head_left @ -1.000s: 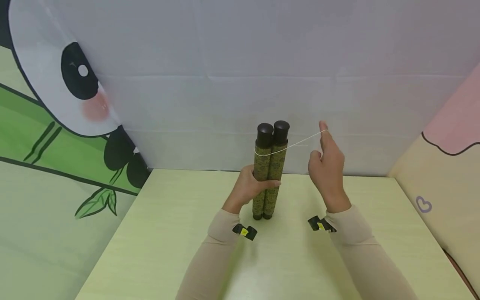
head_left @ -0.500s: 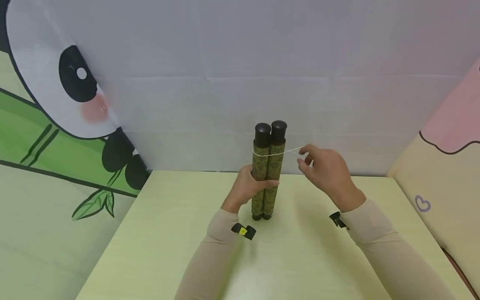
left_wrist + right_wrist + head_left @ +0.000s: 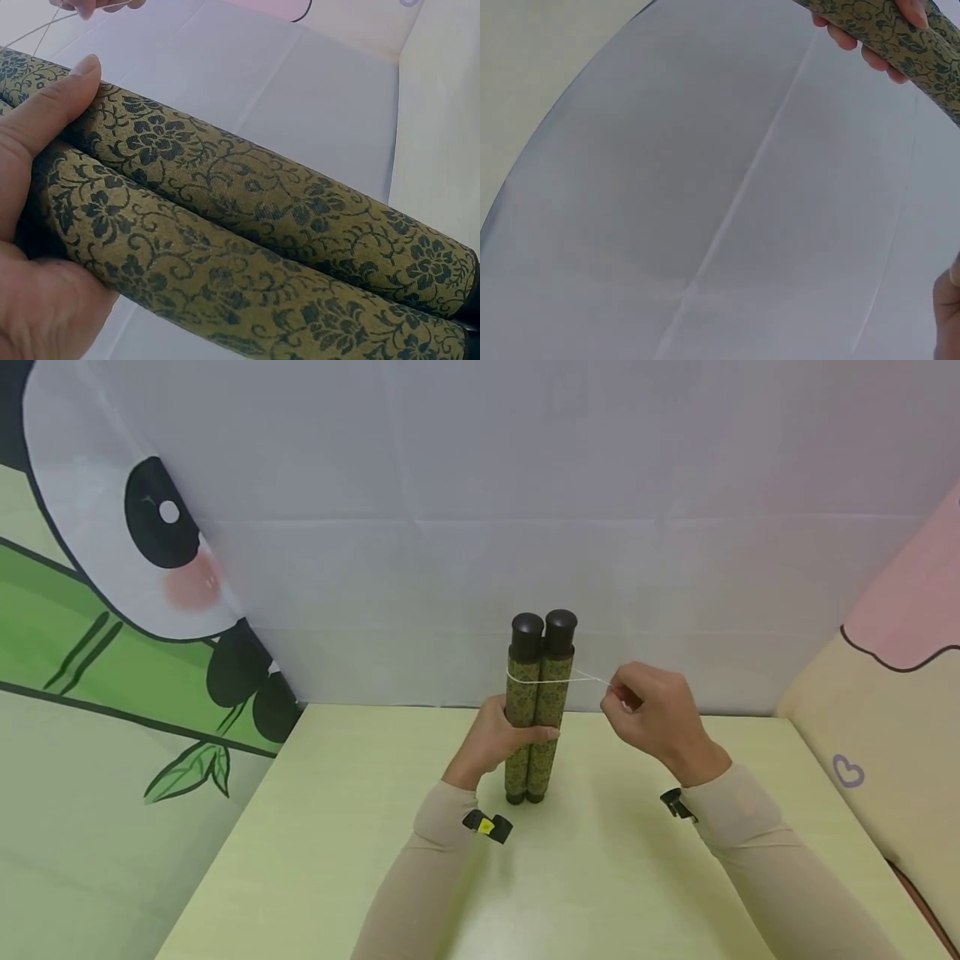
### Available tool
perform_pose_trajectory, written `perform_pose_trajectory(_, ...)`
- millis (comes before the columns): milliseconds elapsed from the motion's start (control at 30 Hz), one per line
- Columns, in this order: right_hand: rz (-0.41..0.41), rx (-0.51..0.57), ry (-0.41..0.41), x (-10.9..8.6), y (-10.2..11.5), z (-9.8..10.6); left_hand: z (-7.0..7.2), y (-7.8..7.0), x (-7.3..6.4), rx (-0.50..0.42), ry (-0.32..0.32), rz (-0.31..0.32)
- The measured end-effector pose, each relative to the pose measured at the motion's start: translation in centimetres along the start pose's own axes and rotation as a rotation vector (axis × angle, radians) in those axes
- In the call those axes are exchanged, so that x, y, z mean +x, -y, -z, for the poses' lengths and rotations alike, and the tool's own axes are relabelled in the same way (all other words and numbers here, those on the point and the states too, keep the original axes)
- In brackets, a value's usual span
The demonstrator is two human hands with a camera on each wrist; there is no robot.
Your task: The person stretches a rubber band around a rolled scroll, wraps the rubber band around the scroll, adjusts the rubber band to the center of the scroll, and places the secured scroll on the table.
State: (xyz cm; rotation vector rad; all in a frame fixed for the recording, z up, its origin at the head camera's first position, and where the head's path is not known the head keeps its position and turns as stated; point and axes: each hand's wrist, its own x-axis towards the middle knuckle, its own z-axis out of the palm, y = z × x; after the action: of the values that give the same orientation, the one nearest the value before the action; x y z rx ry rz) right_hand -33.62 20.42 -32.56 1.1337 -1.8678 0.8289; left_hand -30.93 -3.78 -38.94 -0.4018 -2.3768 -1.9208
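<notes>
Two rolled scrolls with flowered olive brocade and dark end knobs stand side by side in the head view, the left scroll (image 3: 521, 702) against the right scroll (image 3: 553, 697). My left hand (image 3: 491, 735) grips both around the middle, its thumb (image 3: 64, 101) across the front in the left wrist view. A thin white rubber band (image 3: 551, 682) loops around their upper part and stretches right. My right hand (image 3: 660, 714) pinches the band's far end, its fingertips curled. In the right wrist view, only a sliver of that hand (image 3: 948, 315) shows at the right edge.
The scrolls' lower ends are over the pale yellow table (image 3: 360, 827). A grey-white cloth backdrop (image 3: 420, 568) rises behind it. A cartoon-printed panel (image 3: 135, 693) stands at the left, and a cream and pink one (image 3: 862, 718) at the right.
My right hand has come down from a raised index finger with the band over it, and its fingers have curled to pinch the band. My left hand keeps its grip on the scrolls.
</notes>
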Motion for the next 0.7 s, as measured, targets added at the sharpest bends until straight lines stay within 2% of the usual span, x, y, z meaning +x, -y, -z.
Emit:
perform_pose_trajectory(167,0.042,-0.033,-0.072,-0.3,-0.3,-0.4,-0.1,-0.2,-0.1,0.001,0.007,-0.009)
perform_pose_trajectory(333,0.003,-0.086,-0.166,-0.5,-0.3,-1.0,-0.2,-0.2,-0.1,-0.004,0.007,-0.014)
perform_pose_trajectory(500,-0.131,-0.129,-0.393,-0.2,0.1,-2.0,-0.4,-0.2,-0.1,0.001,0.007,-0.006)
perform_pose_trajectory(600,-0.218,-0.085,-0.546,0.4,0.4,-2.6,-0.6,-0.4,0.0,0.015,0.002,-0.001)
perform_pose_trajectory(700,-0.274,-0.014,-0.653,1.1,0.9,-3.4,-0.9,-0.5,0.0,0.036,-0.003,0.001)
